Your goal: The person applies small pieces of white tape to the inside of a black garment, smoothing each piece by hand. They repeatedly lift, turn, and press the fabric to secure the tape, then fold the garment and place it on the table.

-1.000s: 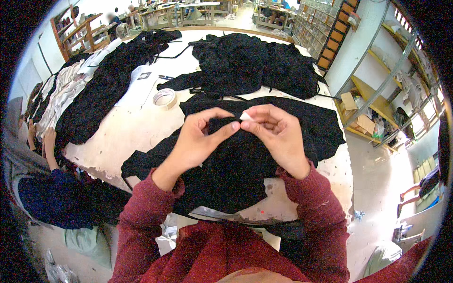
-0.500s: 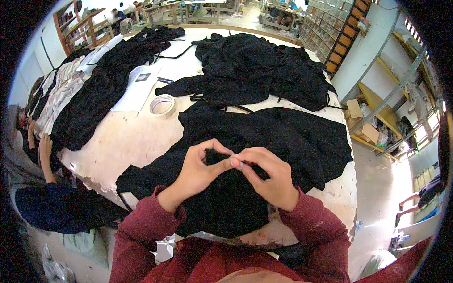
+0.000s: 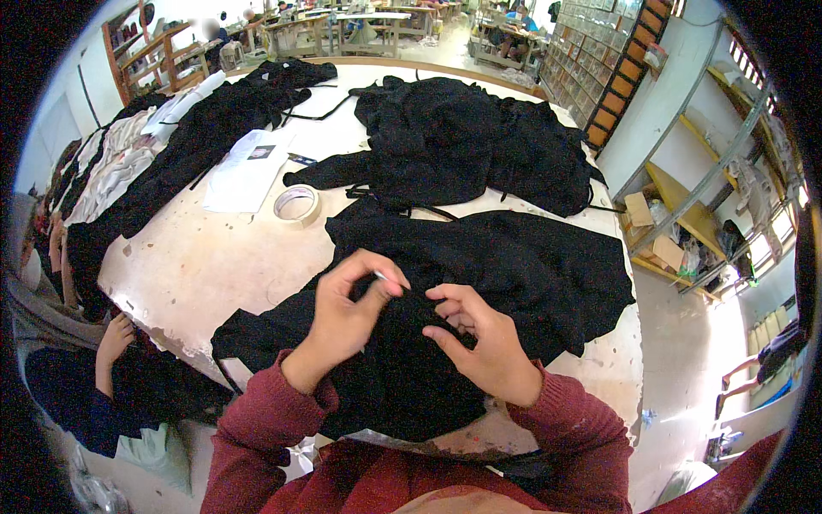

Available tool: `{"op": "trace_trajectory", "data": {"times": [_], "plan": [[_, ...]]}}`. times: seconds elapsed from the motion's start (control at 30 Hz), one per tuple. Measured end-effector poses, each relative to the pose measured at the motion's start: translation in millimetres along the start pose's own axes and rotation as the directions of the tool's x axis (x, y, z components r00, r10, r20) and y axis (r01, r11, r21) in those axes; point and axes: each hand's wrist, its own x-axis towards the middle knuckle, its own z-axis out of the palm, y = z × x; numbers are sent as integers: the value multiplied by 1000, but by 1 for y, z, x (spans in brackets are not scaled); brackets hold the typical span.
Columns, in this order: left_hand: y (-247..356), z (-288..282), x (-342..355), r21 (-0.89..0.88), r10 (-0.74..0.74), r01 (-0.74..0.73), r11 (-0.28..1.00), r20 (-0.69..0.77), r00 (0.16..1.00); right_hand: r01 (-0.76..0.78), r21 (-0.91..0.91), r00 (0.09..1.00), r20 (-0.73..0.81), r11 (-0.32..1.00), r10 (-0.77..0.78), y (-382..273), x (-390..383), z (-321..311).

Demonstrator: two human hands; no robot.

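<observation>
A black garment (image 3: pixel 531 274) lies spread on the pale table below my two hands. Thumb and forefinger of my left hand (image 3: pixel 342 317) are pinched together, with a small thin white thing (image 3: pixel 379 275) showing between them; its kind is too small to make out. A little to the right, my right hand (image 3: pixel 481 351) hovers over the cloth, its thumb and forefinger apart and nothing seen between them. The two hands do not touch each other.
A roll of tape (image 3: pixel 297 206) and a white printed sheet (image 3: pixel 240 187) lie left of the cloth. More black garments (image 3: pixel 437 141) are heaped at the far side. A co-worker's hand (image 3: pixel 114 338) rests by the table's left edge. Shelves (image 3: pixel 676 206) stand at right.
My hands, fingertips together before, have come apart; the right one has let go and opened. The co-worker's hand at left has come nearer along the table edge.
</observation>
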Motion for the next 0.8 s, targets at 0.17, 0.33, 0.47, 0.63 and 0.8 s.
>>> {"op": "trace_trajectory", "data": {"times": [0.17, 0.33, 0.47, 0.63, 0.8], "plan": [[4, -22, 8, 4, 175, -178, 984, -217, 960, -26, -144, 998, -57, 989, 18, 4, 7, -17], [11, -19, -2, 103, 131, -108, 989, -255, 958, -3, 57, 972, -236, 998, 16, -2, -14, -46], [13, -8, -8, 143, 112, -89, 986, -163, 980, 11, 34, 941, -337, 999, 1, -7, -39, -53], [8, 0, -6, -27, 2, -3, 1000, -36, 999, -4, 44, 914, -405, 999, 21, 1, -50, -52], [-1, -2, -4, -14, -119, 120, 993, 77, 990, -41, 122, 910, -405, 992, 88, 20, -54, -52]]}}
